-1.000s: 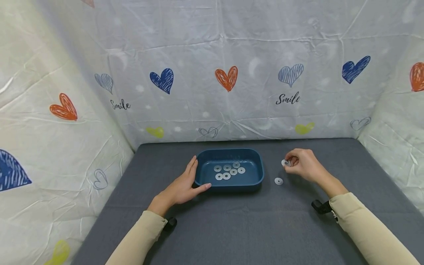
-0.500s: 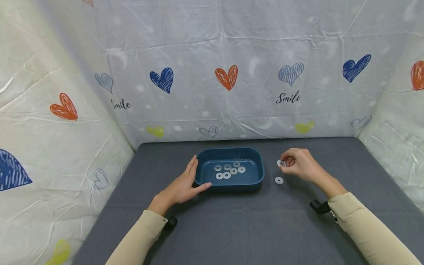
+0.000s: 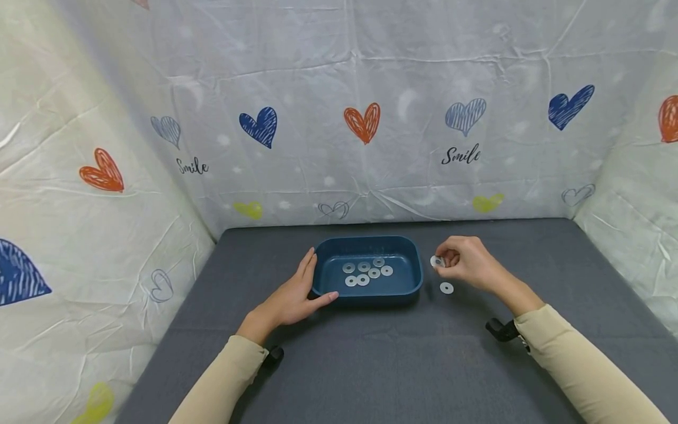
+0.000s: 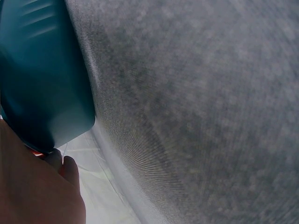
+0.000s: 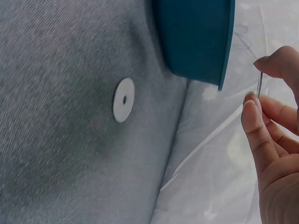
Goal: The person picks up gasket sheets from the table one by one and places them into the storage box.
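My right hand [image 3: 468, 262] pinches a flat metal washer [image 3: 436, 261] between thumb and fingertips, just right of the blue tray [image 3: 369, 299]. In the right wrist view the held washer [image 5: 260, 84] is seen edge-on, above the table. A second washer [image 3: 446, 288] lies flat on the table below that hand. Several washers [image 3: 362, 280] rest on the tray's floor, none stacked. My left hand [image 3: 288, 300] lies against the tray's left end, thumb at the front rim and straight fingers along the side. In the left wrist view that hand [image 4: 42, 191] touches the tray wall [image 4: 46, 84].
A dark grey cloth covers the table [image 3: 392, 365]. Behind it hangs a white curtain [image 3: 307, 70] printed with hearts, which continues down both sides. The tray's raised rim stands between the right hand and the washers inside.
My right hand has moved left toward the tray, carrying the washer with it. The left hand, the tray and the washer on the table stay where they were.
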Demonstrator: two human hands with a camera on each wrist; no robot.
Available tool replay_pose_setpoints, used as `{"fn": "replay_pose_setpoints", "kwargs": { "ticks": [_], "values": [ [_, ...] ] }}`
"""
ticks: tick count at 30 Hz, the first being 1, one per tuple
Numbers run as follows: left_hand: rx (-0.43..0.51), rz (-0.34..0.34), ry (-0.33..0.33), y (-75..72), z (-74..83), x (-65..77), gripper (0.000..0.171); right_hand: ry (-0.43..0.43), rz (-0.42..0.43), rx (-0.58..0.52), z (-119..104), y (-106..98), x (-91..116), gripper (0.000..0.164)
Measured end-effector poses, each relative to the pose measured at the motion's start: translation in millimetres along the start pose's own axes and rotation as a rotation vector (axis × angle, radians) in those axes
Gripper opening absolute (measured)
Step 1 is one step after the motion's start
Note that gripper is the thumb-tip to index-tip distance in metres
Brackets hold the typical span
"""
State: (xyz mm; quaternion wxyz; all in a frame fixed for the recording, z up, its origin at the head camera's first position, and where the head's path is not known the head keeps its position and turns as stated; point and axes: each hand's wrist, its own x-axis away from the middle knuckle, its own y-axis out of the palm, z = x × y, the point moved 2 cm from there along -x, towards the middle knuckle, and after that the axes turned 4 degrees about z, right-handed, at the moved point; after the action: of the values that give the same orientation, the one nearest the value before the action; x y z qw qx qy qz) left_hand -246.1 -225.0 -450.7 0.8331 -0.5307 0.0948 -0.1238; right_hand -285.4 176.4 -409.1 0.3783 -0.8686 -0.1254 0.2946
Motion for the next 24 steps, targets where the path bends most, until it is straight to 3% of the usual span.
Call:
{"fn": "replay_pose_setpoints", "kwargs": {
  "ticks": [18, 24],
  "values": [
    [0.002, 0.007, 0.01, -2.1, 2.5, 0.9, 0.119, -0.112, -0.024, -0.046, -21, 22, -14, 0.016],
    [0.005, -0.001, 0.008, -2.4, 3.4, 1.9, 0.118, -0.112, -0.048, -0.064, -25, 30, -17, 0.015]
  ]
}}
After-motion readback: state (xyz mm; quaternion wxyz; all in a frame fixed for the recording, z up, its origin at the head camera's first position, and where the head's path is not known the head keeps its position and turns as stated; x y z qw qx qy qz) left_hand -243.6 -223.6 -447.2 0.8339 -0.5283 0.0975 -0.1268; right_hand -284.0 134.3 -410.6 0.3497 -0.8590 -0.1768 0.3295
